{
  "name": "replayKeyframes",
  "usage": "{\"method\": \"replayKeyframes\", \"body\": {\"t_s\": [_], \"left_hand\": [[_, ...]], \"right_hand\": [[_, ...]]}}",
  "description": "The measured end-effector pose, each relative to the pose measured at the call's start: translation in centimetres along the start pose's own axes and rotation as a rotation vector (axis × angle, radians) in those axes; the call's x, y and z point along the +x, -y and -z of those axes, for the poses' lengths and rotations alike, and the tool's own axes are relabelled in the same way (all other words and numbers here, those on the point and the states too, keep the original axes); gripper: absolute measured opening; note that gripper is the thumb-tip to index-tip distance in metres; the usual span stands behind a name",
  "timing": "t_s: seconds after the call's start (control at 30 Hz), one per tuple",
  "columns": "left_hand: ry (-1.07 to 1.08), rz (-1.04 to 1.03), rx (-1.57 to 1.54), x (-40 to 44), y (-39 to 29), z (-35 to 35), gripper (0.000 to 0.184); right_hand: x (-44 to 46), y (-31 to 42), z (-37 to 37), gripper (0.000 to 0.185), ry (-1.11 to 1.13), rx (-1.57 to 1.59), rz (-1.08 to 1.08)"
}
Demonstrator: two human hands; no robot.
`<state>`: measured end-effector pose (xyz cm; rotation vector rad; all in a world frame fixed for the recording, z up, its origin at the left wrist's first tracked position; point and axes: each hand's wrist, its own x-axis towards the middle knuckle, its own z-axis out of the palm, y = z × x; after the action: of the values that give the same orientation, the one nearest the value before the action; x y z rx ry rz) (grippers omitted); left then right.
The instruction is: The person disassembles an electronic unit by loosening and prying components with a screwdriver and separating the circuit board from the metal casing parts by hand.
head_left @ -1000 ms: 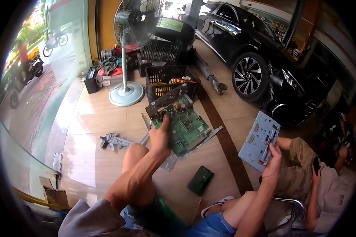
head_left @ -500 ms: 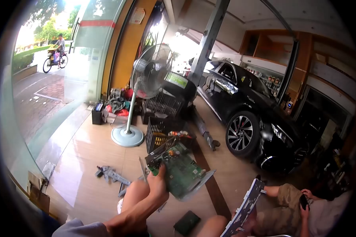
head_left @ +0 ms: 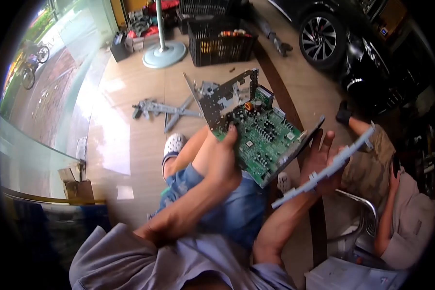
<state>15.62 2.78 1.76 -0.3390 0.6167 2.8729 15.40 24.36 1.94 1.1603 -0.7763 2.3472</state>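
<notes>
My left hand (head_left: 224,162) grips the near-left edge of a green circuit board (head_left: 270,137), its thumb on top. An upright perforated metal bracket (head_left: 212,104) stands along the board's far-left side, and a dark plate edge (head_left: 302,145) runs along its right side. On the right, a thin grey notched plastic panel (head_left: 319,179), seen nearly edge-on, crosses the palm of my right hand (head_left: 319,162). That hand holds the panel with some fingers raised behind it, near the board's right edge. The right thumb's exact grip is unclear.
Metal linkage parts (head_left: 171,108) lie on the tiled floor ahead. Beyond are a fan base (head_left: 164,55), a black crate (head_left: 222,43) and a black car (head_left: 355,53). Another person's camouflage shorts (head_left: 372,162) and a metal chair (head_left: 367,203) are at right.
The view has tilted downward. The circuit board, still in my left hand, now shows its component side more fully. My right hand has come into view with the grey panel, beside the board.
</notes>
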Motion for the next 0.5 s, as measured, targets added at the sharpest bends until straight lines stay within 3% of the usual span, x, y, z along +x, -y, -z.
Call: {"method": "replayKeyframes", "body": {"t_s": [0.07, 0.17, 0.3, 0.4, 0.43, 0.5], "left_hand": [[0.003, 0.096, 0.021, -0.7, -0.3, 0.7, 0.030], [-0.047, 0.095, 0.096, -1.8, -0.4, 1.5, 0.029], [-0.059, 0.092, 0.181, -3.2, -0.4, 1.9, 0.028], [-0.068, 0.129, 0.212, -4.2, -0.3, 2.2, 0.026], [-0.079, 0.150, 0.221, -4.4, -0.3, 2.5, 0.026], [-0.107, 0.189, 0.240, -4.8, -0.4, 3.3, 0.025]], "right_hand": [[-1.0, 0.6, -0.2, 0.057, -0.082, -0.059, 0.002], [-2.5, 2.7, 0.0, 0.049, -0.283, -0.421, -0.083], [-1.7, 2.0, 1.2, 0.056, -0.076, -0.119, -0.129], [-2.7, 2.2, 3.0, 0.055, -0.135, 0.033, -0.233], [-3.8, 2.3, 2.8, 0.054, -0.344, 0.023, -0.272], [-5.3, 2.4, 3.3, 0.053, -0.355, 0.079, -0.356]]}}
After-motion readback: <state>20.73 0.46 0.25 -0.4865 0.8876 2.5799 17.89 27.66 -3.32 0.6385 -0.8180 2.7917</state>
